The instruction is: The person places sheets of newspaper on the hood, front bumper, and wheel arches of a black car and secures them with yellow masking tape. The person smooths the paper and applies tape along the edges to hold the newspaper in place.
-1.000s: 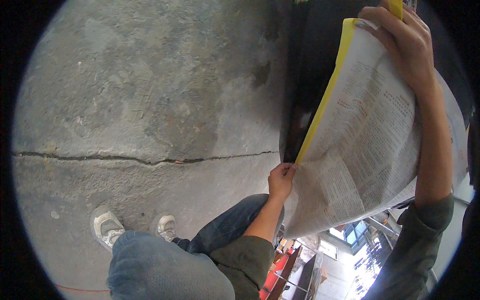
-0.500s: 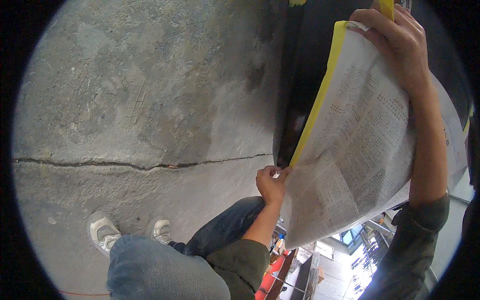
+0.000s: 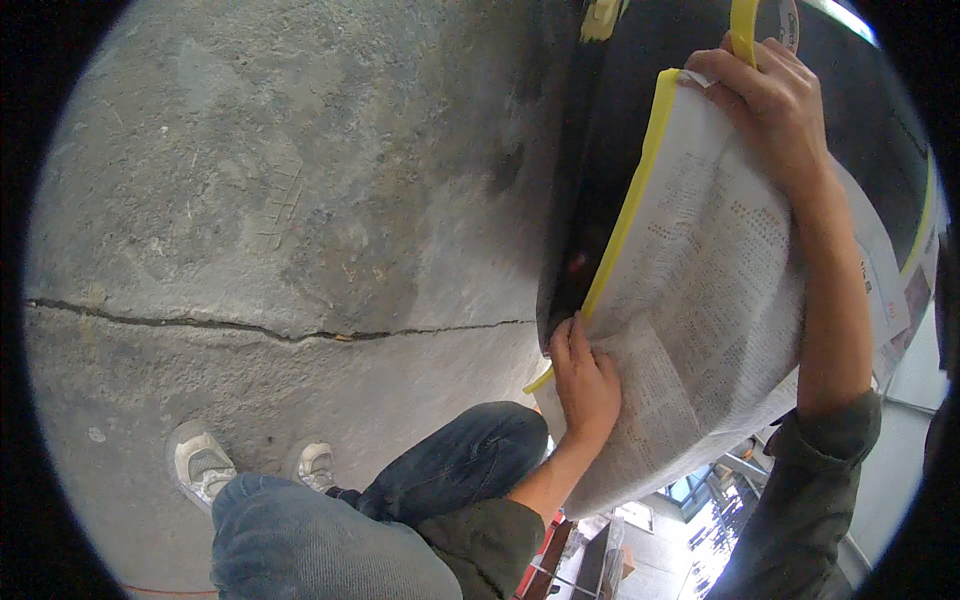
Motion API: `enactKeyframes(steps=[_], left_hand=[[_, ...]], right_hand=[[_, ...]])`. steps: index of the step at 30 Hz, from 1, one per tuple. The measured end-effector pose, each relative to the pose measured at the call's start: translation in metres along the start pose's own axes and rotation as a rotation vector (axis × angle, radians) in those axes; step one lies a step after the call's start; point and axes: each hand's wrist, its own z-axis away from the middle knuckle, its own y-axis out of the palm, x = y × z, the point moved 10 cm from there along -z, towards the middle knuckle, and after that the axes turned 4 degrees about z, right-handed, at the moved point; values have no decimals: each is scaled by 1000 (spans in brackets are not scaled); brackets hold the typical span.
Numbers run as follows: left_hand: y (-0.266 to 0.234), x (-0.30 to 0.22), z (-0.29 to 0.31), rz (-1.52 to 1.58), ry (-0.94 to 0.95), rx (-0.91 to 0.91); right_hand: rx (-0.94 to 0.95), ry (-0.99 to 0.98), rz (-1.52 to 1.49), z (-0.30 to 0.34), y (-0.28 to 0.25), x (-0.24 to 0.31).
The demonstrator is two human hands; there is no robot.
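Note:
A sheet of newspaper (image 3: 700, 300), edged with yellow masking tape (image 3: 625, 215), hangs over a dark, smooth panel (image 3: 660, 40). At the lower end of the taped edge, my left hand (image 3: 588, 385) lies on the paper, fingers stretched out flat against the tape and panel. Past it, a short tape end (image 3: 540, 381) sticks out. My right hand (image 3: 775, 105) is closed at the upper corner of the sheet. It grips a roll of yellow masking tape (image 3: 743, 30), partly hidden by the fingers, and the paper's corner is beneath them.
Cracked concrete floor (image 3: 280, 200) spreads to the left. My bent knees (image 3: 470, 450) and white shoes (image 3: 203, 465) are below. A yellow patch (image 3: 600, 20) shows on the panel's upper edge. More taped paper (image 3: 915, 270) is at the far right, and shelving (image 3: 590, 560) stands at the bottom.
My left hand has gone from pinching the taped edge to lying flat on it. My right hand, with the tape roll, appears slightly lower and further left. The loose tape end now shows.

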Motion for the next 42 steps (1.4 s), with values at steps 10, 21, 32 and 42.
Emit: enactKeyframes(steps=[10,21,32,42], left_hand=[[7,-38,-5,-53,64,86],[2,-56,-7,-39,125,125],[-6,-101,-25,-59,391,166],[-2,-143,-53,-196,606,265]], right_hand=[[-71,79,46,8,-36,10],[-21,156,48,3,-23,3],[64,231,32,-2,-2,-9],[89,302,65,0,-12,-11]])
